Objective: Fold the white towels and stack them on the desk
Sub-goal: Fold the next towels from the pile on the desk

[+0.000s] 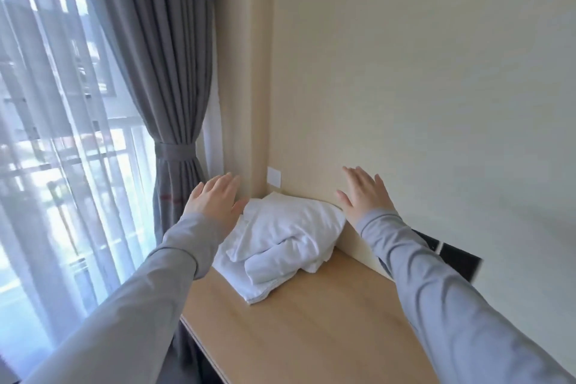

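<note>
White towels (280, 234) on desk (311, 337) corner, against wall (405, 72), near curtain (168, 87)

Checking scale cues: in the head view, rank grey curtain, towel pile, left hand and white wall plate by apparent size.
Largest to smallest:
1. grey curtain
2. towel pile
3. left hand
4. white wall plate
As seen, no near ties.

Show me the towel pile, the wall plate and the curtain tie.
towel pile (290, 221), head view, upper fold.
wall plate (274, 177), head view, its centre.
curtain tie (176, 151), head view, middle of band.
</note>
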